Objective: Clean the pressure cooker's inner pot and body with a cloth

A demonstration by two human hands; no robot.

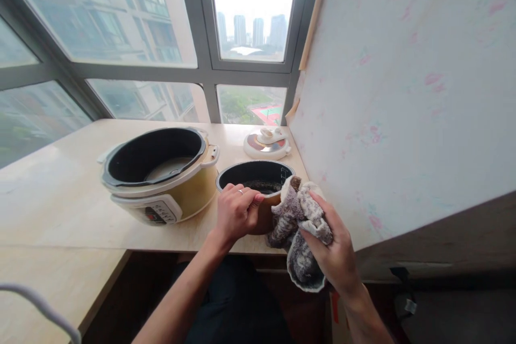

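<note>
A dark-lined inner pot (264, 214) stands near the front edge of the marble-look sill, with dark residue inside. My left hand (238, 210) is closed on its near rim, thumb over the edge. In my right hand (336, 242) is a bunched, stained grey-white cloth (300, 215), held beside the pot's right side; part of it hangs below the sill edge. The yellow-and-white cooker body (197, 191) sits open to the left, its control panel facing me. Behind the pot lies the round cooker lid (266, 145).
Framed windows (250, 70) rise behind the sill (60, 193). A patterned wall (387, 91) slopes along the right. At the lower left, a pale cable (40, 303) curves over a lower surface.
</note>
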